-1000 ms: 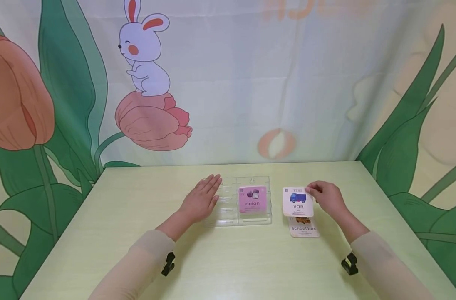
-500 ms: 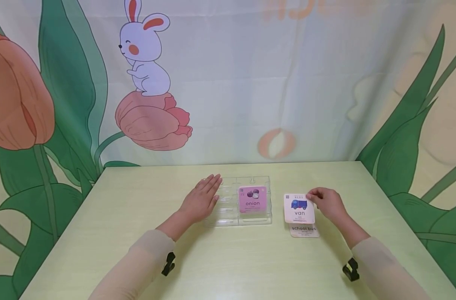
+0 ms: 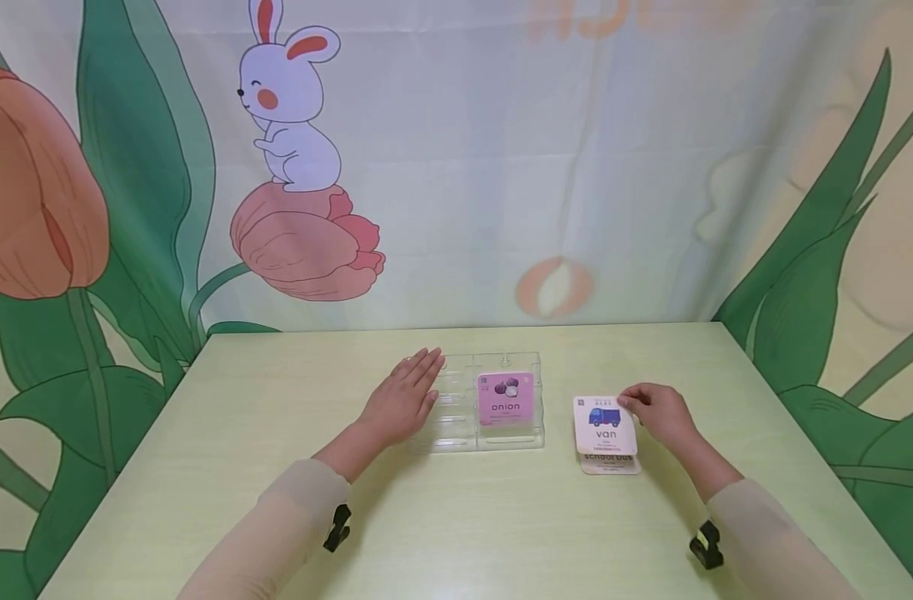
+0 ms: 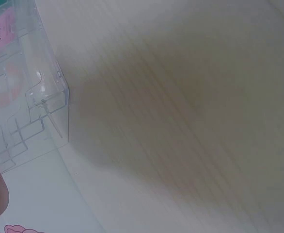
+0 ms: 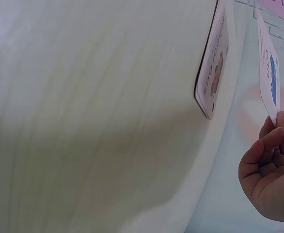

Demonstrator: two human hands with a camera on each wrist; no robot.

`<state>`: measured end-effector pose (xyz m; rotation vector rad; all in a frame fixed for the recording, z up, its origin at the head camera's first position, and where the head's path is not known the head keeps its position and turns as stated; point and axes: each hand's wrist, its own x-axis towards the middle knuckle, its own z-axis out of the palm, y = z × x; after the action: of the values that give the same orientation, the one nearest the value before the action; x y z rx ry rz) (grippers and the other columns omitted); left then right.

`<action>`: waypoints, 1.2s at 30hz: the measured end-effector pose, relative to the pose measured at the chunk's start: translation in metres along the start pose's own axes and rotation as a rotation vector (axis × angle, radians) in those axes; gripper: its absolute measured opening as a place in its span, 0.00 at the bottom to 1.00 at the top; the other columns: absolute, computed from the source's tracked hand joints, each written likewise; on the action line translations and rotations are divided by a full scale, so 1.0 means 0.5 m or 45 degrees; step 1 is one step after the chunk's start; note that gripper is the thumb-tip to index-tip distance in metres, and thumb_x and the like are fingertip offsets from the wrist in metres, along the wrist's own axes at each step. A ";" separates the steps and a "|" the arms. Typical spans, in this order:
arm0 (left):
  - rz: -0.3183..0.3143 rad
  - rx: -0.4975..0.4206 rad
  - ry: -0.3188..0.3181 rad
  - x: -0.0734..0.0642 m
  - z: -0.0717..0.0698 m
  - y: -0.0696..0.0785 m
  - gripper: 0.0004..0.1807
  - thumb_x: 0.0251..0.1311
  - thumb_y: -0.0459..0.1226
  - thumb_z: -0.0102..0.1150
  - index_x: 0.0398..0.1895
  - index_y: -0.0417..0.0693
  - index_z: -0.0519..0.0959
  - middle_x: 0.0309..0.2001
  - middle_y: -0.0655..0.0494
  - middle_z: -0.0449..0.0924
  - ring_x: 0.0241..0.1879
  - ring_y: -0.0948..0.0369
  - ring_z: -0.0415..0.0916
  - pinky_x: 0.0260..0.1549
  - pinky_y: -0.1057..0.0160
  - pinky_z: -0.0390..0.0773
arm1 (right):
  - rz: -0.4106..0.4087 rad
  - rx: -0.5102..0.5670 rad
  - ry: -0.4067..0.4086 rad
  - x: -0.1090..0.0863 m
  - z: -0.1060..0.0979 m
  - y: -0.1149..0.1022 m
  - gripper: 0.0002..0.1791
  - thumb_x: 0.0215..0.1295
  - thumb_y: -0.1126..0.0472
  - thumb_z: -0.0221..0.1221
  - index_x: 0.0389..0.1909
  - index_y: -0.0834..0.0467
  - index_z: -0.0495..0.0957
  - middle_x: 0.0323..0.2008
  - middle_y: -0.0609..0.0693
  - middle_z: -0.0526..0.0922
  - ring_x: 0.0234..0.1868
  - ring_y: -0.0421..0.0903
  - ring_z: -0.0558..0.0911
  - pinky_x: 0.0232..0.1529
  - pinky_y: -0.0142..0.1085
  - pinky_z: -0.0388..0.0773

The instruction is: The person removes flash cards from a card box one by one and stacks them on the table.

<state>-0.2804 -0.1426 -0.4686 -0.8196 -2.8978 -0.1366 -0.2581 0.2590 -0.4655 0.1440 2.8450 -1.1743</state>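
Note:
Between thumb and fingers my right hand [image 3: 661, 412] pinches the van card [image 3: 605, 423] by its upper right corner. In the right wrist view that van card [image 5: 269, 68] is held above the table, apart from the school bus card [image 5: 214, 68] lying there. From the head view it covers most of the school bus card [image 3: 610, 465]. My left hand [image 3: 400, 400] lies with straight fingers over the left part of a clear plastic tray [image 3: 456, 443]. A pink onion card [image 3: 506, 400] sits in the tray's right section.
The pale wood-look table [image 3: 486, 525] reaches back to a hanging backdrop [image 3: 456, 167] printed with a rabbit and tulips. A black clip [image 3: 338, 528] shows under the left sleeve, another black clip [image 3: 706, 546] under the right one.
My right hand has brought the van card nearer to me and slightly right, so it covers more of the school bus card. The left hand and the tray keep their places.

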 end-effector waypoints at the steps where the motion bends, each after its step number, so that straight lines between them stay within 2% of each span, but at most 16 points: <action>1: 0.002 -0.004 0.000 0.000 0.000 0.000 0.32 0.79 0.43 0.41 0.80 0.37 0.55 0.82 0.43 0.54 0.82 0.46 0.51 0.82 0.47 0.54 | 0.004 -0.003 -0.002 0.001 0.000 0.002 0.15 0.78 0.61 0.54 0.52 0.70 0.79 0.48 0.66 0.84 0.42 0.52 0.81 0.36 0.31 0.80; 30: 0.008 -0.005 0.001 0.001 -0.004 0.001 0.32 0.80 0.43 0.40 0.80 0.36 0.55 0.82 0.43 0.54 0.82 0.45 0.51 0.82 0.46 0.54 | 0.022 -0.074 -0.063 0.001 0.018 0.032 0.15 0.77 0.61 0.55 0.52 0.70 0.80 0.46 0.64 0.84 0.40 0.50 0.77 0.36 0.32 0.76; 36: 0.000 -0.006 -0.015 0.000 -0.005 0.002 0.33 0.80 0.43 0.40 0.80 0.37 0.54 0.82 0.43 0.54 0.82 0.46 0.50 0.82 0.46 0.53 | 0.008 -0.089 -0.056 0.003 0.023 0.038 0.15 0.77 0.61 0.56 0.50 0.70 0.81 0.45 0.64 0.84 0.42 0.52 0.77 0.41 0.36 0.77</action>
<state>-0.2798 -0.1419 -0.4663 -0.8235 -2.9096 -0.1392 -0.2574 0.2643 -0.4872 0.1213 2.8408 -1.0612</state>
